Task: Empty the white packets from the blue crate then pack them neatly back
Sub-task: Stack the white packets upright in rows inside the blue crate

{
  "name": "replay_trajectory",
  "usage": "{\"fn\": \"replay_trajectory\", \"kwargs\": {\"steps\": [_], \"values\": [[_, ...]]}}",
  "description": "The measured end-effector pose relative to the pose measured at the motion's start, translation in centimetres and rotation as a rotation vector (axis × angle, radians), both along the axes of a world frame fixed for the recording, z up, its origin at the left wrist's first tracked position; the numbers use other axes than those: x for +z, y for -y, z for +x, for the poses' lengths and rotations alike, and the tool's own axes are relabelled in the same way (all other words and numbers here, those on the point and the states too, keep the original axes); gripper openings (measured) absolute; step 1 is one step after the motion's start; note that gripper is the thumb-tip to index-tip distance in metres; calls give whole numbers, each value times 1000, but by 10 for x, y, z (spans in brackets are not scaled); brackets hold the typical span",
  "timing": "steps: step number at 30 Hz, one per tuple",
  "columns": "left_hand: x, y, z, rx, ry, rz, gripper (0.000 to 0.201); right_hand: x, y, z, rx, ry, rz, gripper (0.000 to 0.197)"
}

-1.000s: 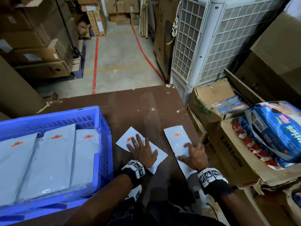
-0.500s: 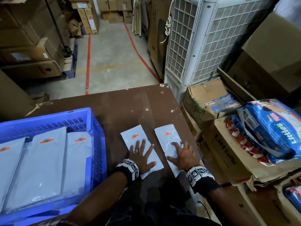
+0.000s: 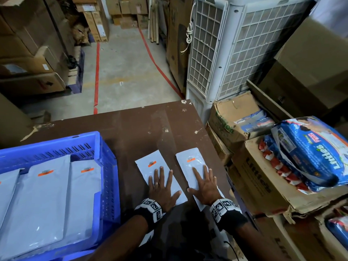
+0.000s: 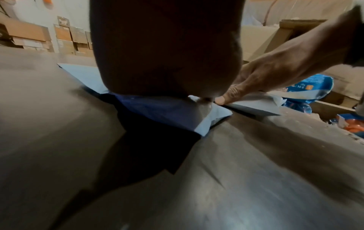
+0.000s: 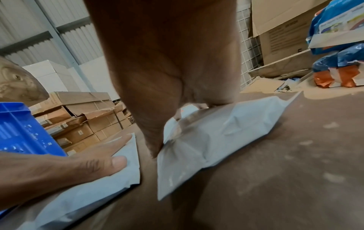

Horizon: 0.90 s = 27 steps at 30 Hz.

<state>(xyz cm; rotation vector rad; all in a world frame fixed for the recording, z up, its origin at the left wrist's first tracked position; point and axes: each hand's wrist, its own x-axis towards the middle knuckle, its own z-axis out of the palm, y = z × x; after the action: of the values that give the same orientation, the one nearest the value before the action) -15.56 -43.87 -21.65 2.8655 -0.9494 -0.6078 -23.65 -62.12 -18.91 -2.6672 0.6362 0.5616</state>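
Left hand flat, fingers spread on one white packet, right hand likewise on its neighbour, brown bench, more packets in blue crate at left, cardboard boxes crowding right edge

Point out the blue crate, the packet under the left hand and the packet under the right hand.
blue crate (image 3: 109,166), head view, right wall.
left packet (image 3: 146,163), head view, top end.
right packet (image 3: 188,159), head view, top end.

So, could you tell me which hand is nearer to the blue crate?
Left. The left hand lies flat on a white packet just beside the blue crate; the right hand presses the other packet, farther from it.
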Motion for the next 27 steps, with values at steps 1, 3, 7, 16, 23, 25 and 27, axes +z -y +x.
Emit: {"fn": "replay_trajectory", "kwargs": {"steps": [1, 3, 7, 16, 23, 25, 27], "values": [[-2, 1, 2, -10, 0, -4, 87, -1, 0, 0, -4, -7, -1, 88], [-5, 2, 4, -32, 15, -27, 87, -4, -1, 1, -9, -18, -10, 86], [-9, 2, 8, -77, 15, -11, 85, -6, -4, 1, -4, -17, -54, 82], [18, -10, 27, -264, 72, 32, 96, -3, -4, 1, 18, 23, -91, 106], [30, 0, -1, 157, 9, 3, 104, 12, -13, 0, -59, 0, -130, 100], [29, 5, -7, 206, -17, -14, 107, 17, -17, -1, -54, -15, -149, 93], [32, 11, -11, 274, -27, -33, 106, 21, -19, -1, -57, -21, -154, 91]]}}
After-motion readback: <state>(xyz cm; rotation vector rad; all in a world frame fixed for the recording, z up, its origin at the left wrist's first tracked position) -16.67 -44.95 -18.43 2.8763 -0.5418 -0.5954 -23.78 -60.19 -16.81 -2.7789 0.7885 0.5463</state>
